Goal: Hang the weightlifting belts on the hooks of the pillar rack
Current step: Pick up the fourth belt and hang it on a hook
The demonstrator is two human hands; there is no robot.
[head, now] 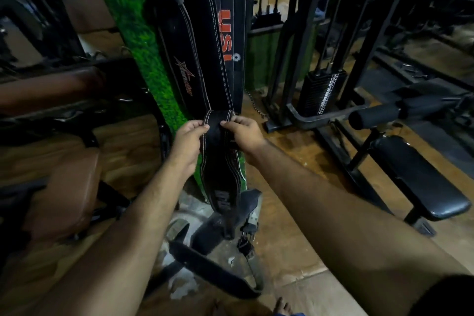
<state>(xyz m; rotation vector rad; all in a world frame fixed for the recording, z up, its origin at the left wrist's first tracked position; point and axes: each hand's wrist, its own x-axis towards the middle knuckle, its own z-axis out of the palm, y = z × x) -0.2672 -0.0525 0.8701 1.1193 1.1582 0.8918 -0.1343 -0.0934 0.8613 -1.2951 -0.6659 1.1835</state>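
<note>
Belt (218,161), thick and probably stiff, folded below the pillar (143,41), both hands' fingers (198,124) pinching its fold, a sound hold.

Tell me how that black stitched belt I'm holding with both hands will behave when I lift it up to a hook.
The belt bends over where your left hand and right hand grip it, and its wide part hangs straight, so probably flexible lengthwise yet fairly stiff. It looks thick, so likely hefty. The lower end may swing near the belts on the floor.
</note>
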